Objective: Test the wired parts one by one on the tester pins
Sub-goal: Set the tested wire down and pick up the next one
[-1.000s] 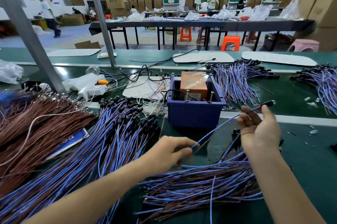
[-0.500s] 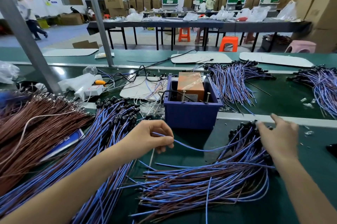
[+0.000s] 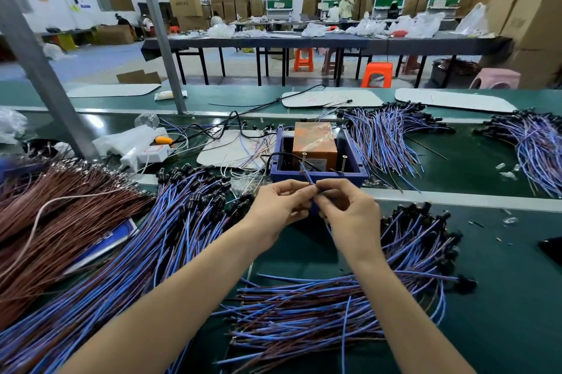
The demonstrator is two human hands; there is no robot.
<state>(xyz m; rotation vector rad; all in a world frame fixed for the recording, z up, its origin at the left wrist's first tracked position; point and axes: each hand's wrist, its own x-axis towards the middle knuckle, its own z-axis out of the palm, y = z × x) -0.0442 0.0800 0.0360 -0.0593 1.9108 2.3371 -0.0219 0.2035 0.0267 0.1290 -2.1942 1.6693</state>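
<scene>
fingertips [image 3: 309, 190] meeting, left hand [image 3: 279, 205] and right hand [image 3: 348, 211] pinching blue wire [image 3: 306, 173], tip perhaps at tester pin [image 3: 304, 158]

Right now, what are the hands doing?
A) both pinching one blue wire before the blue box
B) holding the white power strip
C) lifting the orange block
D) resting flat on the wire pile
A: left hand and right hand meet fingertips on a blue wire just in front of the blue box.

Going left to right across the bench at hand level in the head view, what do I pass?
Brown wire pile → blue wire pile → left hand → right hand, both hands pinching one blue wire → black-ended wire pile.
</scene>
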